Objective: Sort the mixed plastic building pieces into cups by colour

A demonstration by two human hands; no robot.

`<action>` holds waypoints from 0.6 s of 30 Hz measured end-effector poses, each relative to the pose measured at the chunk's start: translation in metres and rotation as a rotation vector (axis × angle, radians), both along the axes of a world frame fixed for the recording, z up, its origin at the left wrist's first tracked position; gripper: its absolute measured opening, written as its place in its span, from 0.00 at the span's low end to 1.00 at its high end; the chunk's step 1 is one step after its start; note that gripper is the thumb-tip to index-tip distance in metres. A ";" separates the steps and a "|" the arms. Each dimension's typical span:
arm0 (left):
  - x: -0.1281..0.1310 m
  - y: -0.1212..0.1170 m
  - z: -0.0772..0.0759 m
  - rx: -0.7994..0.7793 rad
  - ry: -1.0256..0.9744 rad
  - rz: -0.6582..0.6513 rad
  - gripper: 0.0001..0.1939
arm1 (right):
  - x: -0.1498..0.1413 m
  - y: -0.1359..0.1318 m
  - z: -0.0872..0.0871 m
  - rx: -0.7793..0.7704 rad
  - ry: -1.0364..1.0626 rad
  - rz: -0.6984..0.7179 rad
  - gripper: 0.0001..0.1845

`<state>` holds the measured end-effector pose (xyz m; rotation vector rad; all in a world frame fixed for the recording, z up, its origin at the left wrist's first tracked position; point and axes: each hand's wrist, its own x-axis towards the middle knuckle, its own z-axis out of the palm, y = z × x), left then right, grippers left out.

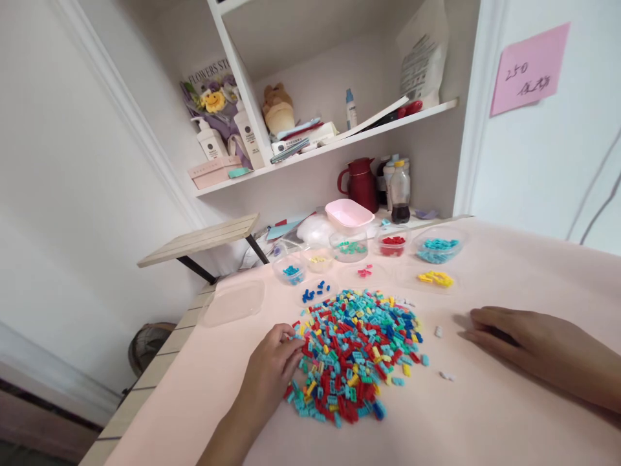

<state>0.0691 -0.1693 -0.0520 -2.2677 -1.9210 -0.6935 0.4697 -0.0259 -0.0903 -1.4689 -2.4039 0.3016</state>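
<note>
A heap of small plastic bricks (356, 353) in red, teal, blue and yellow lies on the pink table top (509, 414). My left hand (274, 362) rests at the heap's left edge, its fingertips pinched among the bricks there; what it pinches is too small to make out. My right hand (524, 346) lies flat on the table to the right of the heap, fingers stretched out and together, holding nothing. A few white bricks (438, 331) lie between it and the heap.
Behind the heap stand clear bowls with sorted bricks: blue (291, 272), green (352, 248), red (392, 241), teal (438, 249). Yellow bricks (436, 279) lie on a clear lid. A pink tub (349, 213), a red jug (361, 183) and bottles stand at the back under shelves.
</note>
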 end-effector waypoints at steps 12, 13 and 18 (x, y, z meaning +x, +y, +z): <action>-0.002 0.002 -0.008 0.019 -0.086 -0.008 0.06 | 0.001 0.001 -0.001 -0.021 -0.048 -0.017 0.26; -0.002 0.001 -0.007 0.023 -0.094 -0.004 0.06 | 0.001 0.001 -0.001 -0.026 -0.052 -0.017 0.26; -0.004 -0.006 -0.002 0.088 -0.142 0.036 0.08 | 0.002 0.001 0.000 -0.041 -0.067 -0.015 0.26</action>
